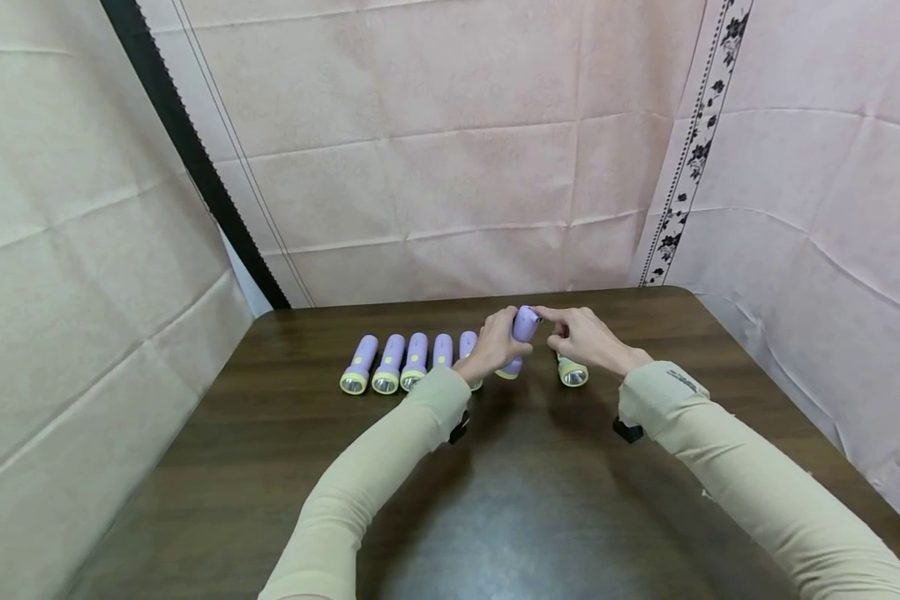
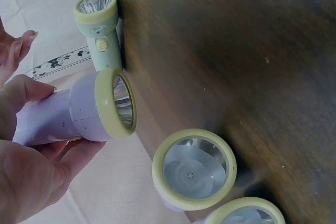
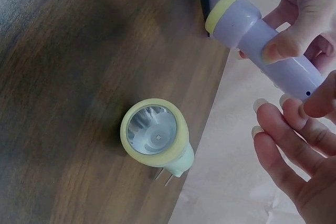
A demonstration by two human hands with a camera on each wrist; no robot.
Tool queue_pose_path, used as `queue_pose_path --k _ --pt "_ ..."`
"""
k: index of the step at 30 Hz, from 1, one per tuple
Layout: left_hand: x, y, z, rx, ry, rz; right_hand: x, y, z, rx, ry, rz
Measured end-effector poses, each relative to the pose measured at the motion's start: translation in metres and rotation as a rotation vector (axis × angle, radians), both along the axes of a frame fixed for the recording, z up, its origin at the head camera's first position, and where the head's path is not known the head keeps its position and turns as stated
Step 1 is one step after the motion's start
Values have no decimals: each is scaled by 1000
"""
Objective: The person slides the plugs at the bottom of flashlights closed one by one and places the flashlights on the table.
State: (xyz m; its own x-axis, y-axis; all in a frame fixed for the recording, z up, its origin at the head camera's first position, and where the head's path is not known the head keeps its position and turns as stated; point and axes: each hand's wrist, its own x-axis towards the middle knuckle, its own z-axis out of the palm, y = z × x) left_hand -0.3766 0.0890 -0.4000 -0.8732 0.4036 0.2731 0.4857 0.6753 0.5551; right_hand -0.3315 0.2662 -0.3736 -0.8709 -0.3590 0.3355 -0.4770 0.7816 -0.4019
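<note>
My left hand grips a purple flashlight with a yellow rim, thumb and fingers round its barrel. It is raised, tilted with its lens end toward the table. My right hand is at the tail end, its index finger extended and touching there. In the right wrist view the other fingers are loosely bent beside the barrel, and a small dark hole shows near the tail. A light green flashlight with a yellow rim lies under my right hand; two metal prongs stick out from it.
To the left, several purple flashlights lie in a row on the dark wood table, lenses facing me. The left hand partly covers the nearest one. Pale cloth hangs behind the table's far edge and along both sides.
</note>
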Motion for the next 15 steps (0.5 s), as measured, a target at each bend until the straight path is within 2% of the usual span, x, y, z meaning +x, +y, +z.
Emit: queue_pose_path --k 9,12,15 --pt "-2 -1 12 -54 30 -4 -1 4 8 -7 23 -12" --pt "-4 -3 17 -73 11 27 -1 3 10 -2 19 -16" --pt "-7 -7 15 -133 9 76 -1 0 10 0 1 -11"
